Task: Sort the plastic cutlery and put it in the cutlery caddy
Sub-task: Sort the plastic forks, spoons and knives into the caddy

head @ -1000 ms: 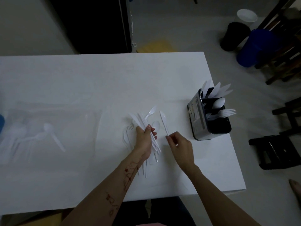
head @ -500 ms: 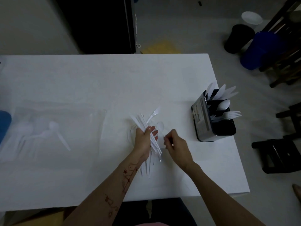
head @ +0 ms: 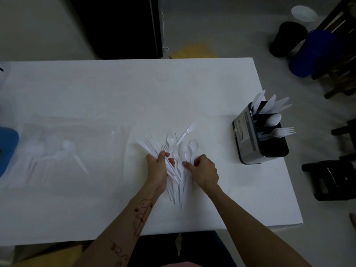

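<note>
Nearest, both hands work the unsorted pile of plastic cutlery mid-table: left hand grips a fanned bunch of knives, right hand has curled fingers on the spoon/fork handles, so most sorting looks undone. Farther right, the cutlery caddy holds only a few knives, a spoon & a fork; more spoons lie far left w/ a clear bag.

Premises appear to be a plain domestic or utility room, dimly lit. Evidence: a white cloth-covered tabletop standing on a pale bare floor. Beyond the tabletop's far right corner stand a black cylindrical bin, a blue plastic drum and a white round bowl. Dark wooden furniture frames stand right of the tabletop. A dark doorway or cabinet lies behind its far edge.
</note>
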The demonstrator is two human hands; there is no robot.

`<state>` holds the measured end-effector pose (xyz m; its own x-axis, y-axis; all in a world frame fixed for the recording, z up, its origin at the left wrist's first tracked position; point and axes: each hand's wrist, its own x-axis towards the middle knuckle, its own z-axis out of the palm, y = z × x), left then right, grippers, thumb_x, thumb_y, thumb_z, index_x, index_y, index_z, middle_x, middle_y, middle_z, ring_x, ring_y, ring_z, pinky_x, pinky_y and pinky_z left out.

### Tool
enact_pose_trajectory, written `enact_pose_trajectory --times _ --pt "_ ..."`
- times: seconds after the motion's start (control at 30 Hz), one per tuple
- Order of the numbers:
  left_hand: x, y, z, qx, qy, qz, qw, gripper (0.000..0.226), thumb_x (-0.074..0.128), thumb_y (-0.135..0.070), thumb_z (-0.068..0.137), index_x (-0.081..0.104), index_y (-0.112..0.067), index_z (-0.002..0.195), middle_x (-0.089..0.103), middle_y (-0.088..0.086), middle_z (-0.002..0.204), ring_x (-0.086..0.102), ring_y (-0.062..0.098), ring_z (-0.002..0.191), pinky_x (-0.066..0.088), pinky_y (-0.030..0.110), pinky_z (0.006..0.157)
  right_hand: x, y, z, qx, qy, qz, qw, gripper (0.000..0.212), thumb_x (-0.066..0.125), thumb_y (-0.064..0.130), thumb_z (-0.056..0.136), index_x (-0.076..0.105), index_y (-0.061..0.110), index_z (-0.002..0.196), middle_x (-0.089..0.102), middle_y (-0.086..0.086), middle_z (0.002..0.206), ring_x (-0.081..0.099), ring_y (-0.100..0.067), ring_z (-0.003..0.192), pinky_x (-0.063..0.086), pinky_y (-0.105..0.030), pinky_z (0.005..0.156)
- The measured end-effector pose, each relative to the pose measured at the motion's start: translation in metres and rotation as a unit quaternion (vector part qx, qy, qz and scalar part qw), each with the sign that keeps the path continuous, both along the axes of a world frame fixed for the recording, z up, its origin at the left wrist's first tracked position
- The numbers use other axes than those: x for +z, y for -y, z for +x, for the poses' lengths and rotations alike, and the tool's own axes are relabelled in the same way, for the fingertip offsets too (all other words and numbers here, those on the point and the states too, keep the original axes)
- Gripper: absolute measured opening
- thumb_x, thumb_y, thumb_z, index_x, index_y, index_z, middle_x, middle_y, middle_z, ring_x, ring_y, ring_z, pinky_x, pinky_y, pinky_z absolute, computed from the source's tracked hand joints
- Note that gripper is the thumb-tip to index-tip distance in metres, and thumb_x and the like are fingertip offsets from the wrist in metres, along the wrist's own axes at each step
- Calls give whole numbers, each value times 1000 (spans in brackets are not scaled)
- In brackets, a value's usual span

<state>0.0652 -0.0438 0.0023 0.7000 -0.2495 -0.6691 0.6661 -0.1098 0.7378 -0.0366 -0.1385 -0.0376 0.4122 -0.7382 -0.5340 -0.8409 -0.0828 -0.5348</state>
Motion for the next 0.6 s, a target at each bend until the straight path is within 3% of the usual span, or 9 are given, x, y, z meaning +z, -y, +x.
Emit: enact_pose_trajectory --times 0.17,0.37,0.5,0.6 --pt "-2 -6 -6 -20 1 8 1000 23 46 -15 100 43 -1 118 58 8 97 60 16 76 53 25 63 -6 11 -2 -83 44 43 995 38 75 48 79 58 17 95 64 1 92 63 -18 85 56 -36 80" --pt "3 -2 -16 -25 -18 -19 999 15 45 -13 100 43 -4 113 58 7 91 58 13 70 53 17 52 -3 45 -22 -148 77 12 986 27 75 36 82 63 15 93 67 -2 91 64 -23 86 55 -38 79" --pt "2 -1 -18 -19 -30 -33 999 13 47 -13 100 43 -6 110 58 7 88 58 15 68 53 24 60 -6 58 -32 -141 77 -17 987 27 76 34 82 62 15 93 67 -3 90 66 -24 85 56 -40 80" --pt "2 0 -18 -11 -34 -31 999 12 47 -12 99 43 -6 109 59 7 87 59 16 68 53 24 58 -1 49 -35 -101 65 -94 988 36 76 43 80 55 20 98 61 2 93 62 -19 85 55 -38 74"
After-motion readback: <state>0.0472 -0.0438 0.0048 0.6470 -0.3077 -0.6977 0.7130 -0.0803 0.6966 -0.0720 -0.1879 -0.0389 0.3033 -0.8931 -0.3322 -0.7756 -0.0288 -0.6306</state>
